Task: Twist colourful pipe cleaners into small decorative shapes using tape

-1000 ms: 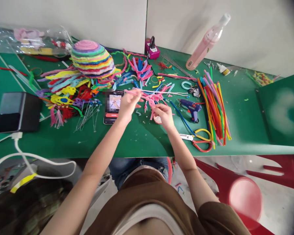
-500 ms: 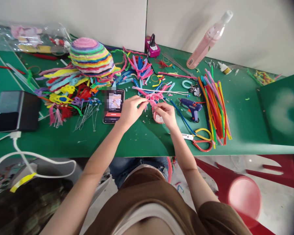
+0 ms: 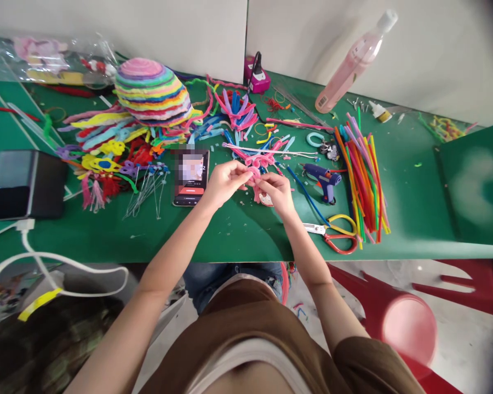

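Between my two hands is a pink fuzzy pipe cleaner [image 3: 253, 174], bent into a small loop. My left hand [image 3: 228, 183] pinches it from the left, thumb and forefinger together. From the right, my right hand [image 3: 276, 192] pinches its other side with the fingertips. More looped pink pipe cleaners [image 3: 263, 158] lie just beyond the fingers. Under my right hand a small round container [image 3: 265, 200] shows in part. A phone [image 3: 191, 178] with a lit screen lies close to my left hand.
Right of my hands are a blue glue gun [image 3: 324, 180], scissors [image 3: 337, 232] and a bundle of pipe cleaners [image 3: 365, 180]. A striped pipe-cleaner dome [image 3: 152, 93] stands at the back left. A pink bottle [image 3: 353, 68] leans at the back. A black device [image 3: 27, 183] sits at the left.
My fingertips have come closer together, and the pink pipe cleaner between them now forms a rounder loop. My left hand has shifted slightly right. The phone screen's picture has changed.
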The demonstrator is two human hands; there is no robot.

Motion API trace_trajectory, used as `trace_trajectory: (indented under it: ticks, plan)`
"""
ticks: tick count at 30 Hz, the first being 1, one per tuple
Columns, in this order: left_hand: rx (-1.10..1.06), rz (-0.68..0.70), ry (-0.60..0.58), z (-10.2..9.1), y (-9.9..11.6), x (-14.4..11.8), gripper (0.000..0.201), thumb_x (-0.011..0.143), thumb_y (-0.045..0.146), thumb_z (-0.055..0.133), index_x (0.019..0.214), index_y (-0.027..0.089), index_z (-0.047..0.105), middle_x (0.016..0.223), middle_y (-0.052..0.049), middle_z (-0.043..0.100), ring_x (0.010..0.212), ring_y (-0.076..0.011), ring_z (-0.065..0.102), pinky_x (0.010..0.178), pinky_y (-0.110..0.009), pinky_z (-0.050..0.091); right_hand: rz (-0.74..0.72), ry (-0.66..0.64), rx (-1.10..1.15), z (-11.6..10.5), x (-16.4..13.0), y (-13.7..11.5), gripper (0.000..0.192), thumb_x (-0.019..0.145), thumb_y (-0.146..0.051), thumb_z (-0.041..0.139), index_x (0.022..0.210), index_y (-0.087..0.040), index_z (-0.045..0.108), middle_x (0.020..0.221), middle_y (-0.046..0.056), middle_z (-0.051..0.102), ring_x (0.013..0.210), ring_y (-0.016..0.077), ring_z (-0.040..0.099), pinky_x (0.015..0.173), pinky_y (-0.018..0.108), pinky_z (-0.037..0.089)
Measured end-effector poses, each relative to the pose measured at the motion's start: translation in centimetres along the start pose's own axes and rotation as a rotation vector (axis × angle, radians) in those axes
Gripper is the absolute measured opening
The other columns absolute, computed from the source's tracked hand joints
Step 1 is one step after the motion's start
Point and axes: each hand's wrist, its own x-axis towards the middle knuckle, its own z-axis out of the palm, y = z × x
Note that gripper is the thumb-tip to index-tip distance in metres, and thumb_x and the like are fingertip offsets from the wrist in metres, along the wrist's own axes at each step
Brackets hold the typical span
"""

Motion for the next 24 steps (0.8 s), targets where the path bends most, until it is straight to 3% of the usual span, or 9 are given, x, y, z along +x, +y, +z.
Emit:
trace_trajectory:
  ticks: [10, 17, 24]
  plan:
    - [-0.101, -0.042, 0.002, 0.4, -0.4, 0.3, 0.04, 0.064, 0.05, 0.081, 0.073, 0.016, 0.062, 0.069, -0.003, 0.071, 0.068, -0.0157, 0.071, 0.057, -0.022, 0.054, 0.012, 0.019, -0.011, -0.4, 0.2, 0.6, 0.015, 0.072, -0.031, 0.07, 0.065, -0.018, 0.064, 0.051, -0.006, 0.057, 0.048, 0.0076, 0.052, 0.051, 0.023, 0.038]
    - [-0.072, 0.0, 0.019, 0.5, -0.6, 0.5, 0.036, 0.063, 0.046, 0.082, 0.07, 0.015, 0.065, 0.061, 0.0, 0.063, 0.055, -0.0093, 0.059, 0.044, -0.018, 0.044, -0.01, 0.004, -0.151, -0.9, 0.0, -0.1, 0.023, 0.071, -0.036, 0.073, 0.061, -0.018, 0.063, 0.052, -0.006, 0.056, 0.048, 0.0063, 0.045, 0.052, 0.024, 0.035]
    - [0.045, -0.029, -0.081, -0.1, -0.5, 0.5, 0.027, 0.071, 0.04, 0.077, 0.081, 0.015, 0.074, 0.07, -0.003, 0.07, 0.06, -0.0109, 0.063, 0.049, -0.019, 0.046, 0.023, -0.009, -0.064, -1.2, 0.2, -0.1, 0.02, 0.071, -0.037, 0.074, 0.066, -0.019, 0.066, 0.057, -0.004, 0.061, 0.053, 0.0089, 0.052, 0.056, 0.025, 0.041]
